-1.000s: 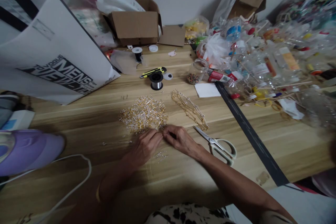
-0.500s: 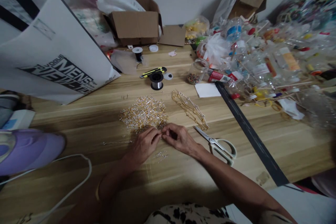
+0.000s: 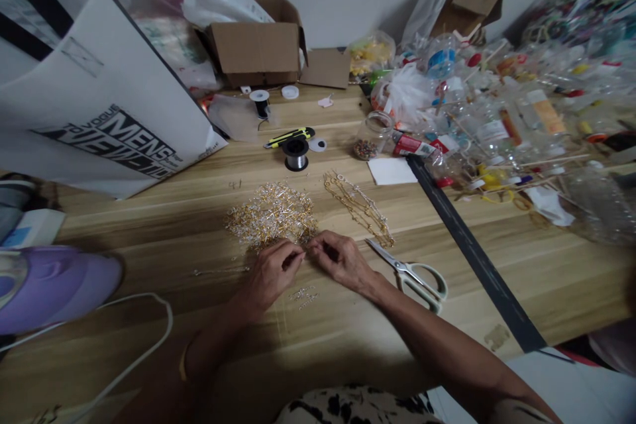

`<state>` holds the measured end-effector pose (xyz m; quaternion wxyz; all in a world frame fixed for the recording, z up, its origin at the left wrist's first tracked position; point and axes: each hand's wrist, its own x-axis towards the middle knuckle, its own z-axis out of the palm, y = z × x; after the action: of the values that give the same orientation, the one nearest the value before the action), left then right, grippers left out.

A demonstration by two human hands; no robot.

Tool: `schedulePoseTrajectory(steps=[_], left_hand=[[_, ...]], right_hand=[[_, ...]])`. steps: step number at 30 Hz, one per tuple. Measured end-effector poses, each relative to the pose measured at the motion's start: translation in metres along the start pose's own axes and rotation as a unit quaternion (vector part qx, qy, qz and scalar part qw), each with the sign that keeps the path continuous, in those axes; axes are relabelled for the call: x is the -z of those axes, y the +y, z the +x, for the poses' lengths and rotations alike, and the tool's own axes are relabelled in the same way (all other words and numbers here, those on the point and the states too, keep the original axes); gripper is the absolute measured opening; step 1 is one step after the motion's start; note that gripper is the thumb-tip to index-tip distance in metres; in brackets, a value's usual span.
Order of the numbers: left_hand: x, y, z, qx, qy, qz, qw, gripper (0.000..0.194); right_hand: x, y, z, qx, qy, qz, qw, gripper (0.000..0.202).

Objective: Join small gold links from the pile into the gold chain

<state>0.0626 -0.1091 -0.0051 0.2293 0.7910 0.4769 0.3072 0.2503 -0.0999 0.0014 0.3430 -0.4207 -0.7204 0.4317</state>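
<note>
Right at the near edge of a pile of gold and silver beaded pieces [image 3: 273, 212], my left hand [image 3: 275, 271] is closed in a pinch, thumb against fingertips. Facing it across a small gap, my right hand [image 3: 342, 258] also pinches with its fingertips. Whatever lies between the fingers is too small to make out. A few short silver chain pieces [image 3: 304, 295] lie on the wood just below the hands. One thin silver chain [image 3: 221, 271] stretches out left of my left hand. Several gold and silver chains [image 3: 358, 209] lie beyond my right hand.
Scissors [image 3: 417, 278] lie right of my right forearm. Farther back are a wire spool [image 3: 297, 155], a yellow cutter knife [image 3: 289, 137] and a jar of beads [image 3: 372, 136]. Plastic bottles [image 3: 491, 126] crowd the right; a white bag [image 3: 114, 99] and purple appliance [image 3: 59, 285] stand left.
My fingertips, which were close together, have drawn slightly apart. The pile, chains and scissors lie as before.
</note>
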Motion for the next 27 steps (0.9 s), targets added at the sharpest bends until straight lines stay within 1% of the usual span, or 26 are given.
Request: schedulePoseTrajectory(steps=[4, 6, 8, 10, 13, 15, 18, 23, 27], left_hand=[[0.001, 0.001, 0.001, -0.008, 0.014, -0.002, 1.0, 0.012], [0.002, 0.002, 0.001, -0.006, 0.014, -0.004, 1.0, 0.013], [0.003, 0.003, 0.002, -0.003, 0.011, -0.005, 1.0, 0.013], [0.003, 0.004, 0.002, -0.003, 0.007, -0.003, 1.0, 0.013], [0.002, 0.002, 0.001, -0.007, 0.007, 0.0, 1.0, 0.014], [0.0, 0.001, 0.0, -0.009, 0.008, 0.003, 1.0, 0.014], [-0.001, -0.001, -0.001, -0.016, 0.01, 0.006, 1.0, 0.014], [-0.003, -0.001, -0.001, -0.023, 0.01, -0.002, 1.0, 0.014], [-0.001, 0.0, -0.001, -0.022, -0.001, -0.005, 1.0, 0.014]], right_hand=[[0.0, 0.001, 0.001, -0.003, 0.012, -0.026, 1.0, 0.012], [0.001, 0.001, 0.0, 0.011, 0.032, -0.051, 0.998, 0.012], [0.001, 0.0, -0.002, 0.046, 0.06, -0.074, 0.994, 0.013], [0.0, -0.002, -0.004, 0.093, 0.073, -0.084, 0.989, 0.018], [-0.003, -0.003, -0.007, 0.143, 0.049, -0.083, 0.985, 0.025], [-0.007, -0.002, -0.007, 0.152, 0.019, -0.077, 0.985, 0.027], [-0.011, 0.001, -0.007, 0.135, -0.006, -0.059, 0.989, 0.026], [-0.011, 0.002, -0.005, 0.077, 0.0, -0.042, 0.996, 0.014], [-0.009, 0.001, -0.004, 0.061, -0.005, -0.029, 0.998, 0.013]])
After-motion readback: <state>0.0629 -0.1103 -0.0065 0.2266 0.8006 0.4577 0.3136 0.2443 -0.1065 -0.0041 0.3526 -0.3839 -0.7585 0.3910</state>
